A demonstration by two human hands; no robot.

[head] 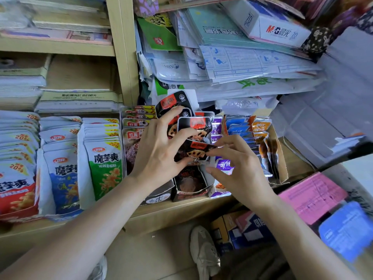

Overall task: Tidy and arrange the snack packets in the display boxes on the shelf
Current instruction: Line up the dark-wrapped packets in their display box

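Note:
Black lotus-root snack packets (193, 126) stand bunched in a black display box (191, 186) at the middle of the shelf. My left hand (159, 150) grips this bunch from the left, fingers curled over the packets' tops. My right hand (236, 168) pinches the edge of the front black packet (193, 152) with thumb and fingertips. Purple packets (223, 165) sit just behind my right hand. Red-label packets (133, 126) fill the box to the left, partly hidden by my left hand.
Rows of white konjac packets (60, 158) fill boxes on the left. Blue and orange packets (248, 130) stand in a cardboard box (282, 158) to the right. Stacked paper and envelopes (232, 63) overhang the boxes. Pink and blue pads (314, 195) lie lower right. A shoe (203, 251) is below.

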